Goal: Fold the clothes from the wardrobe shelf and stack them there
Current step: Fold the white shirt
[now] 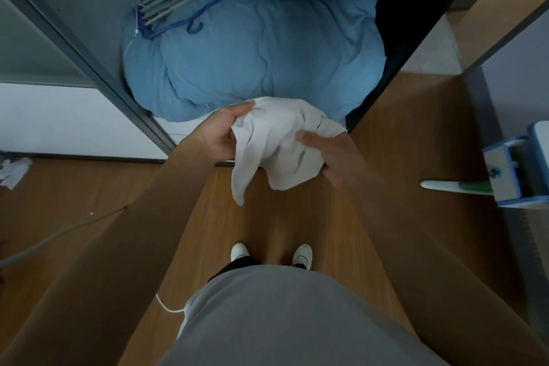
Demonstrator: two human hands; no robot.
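Wardrobe (pixel 89 6) stands open, a bulky blue duvet (pixel 255 47) filling its bottom out to the front edge. Just before that edge a crumpled white garment (pixel 276 142) hangs in the air, carried by both hands: the left hand (pixel 219 135) pinches its upper edge, the right hand (pixel 329 154) grips its bunched side. Probably a small top, though the creases hide its shape. Folding has barely begun, I judge; next it needs spreading out and its corners found.
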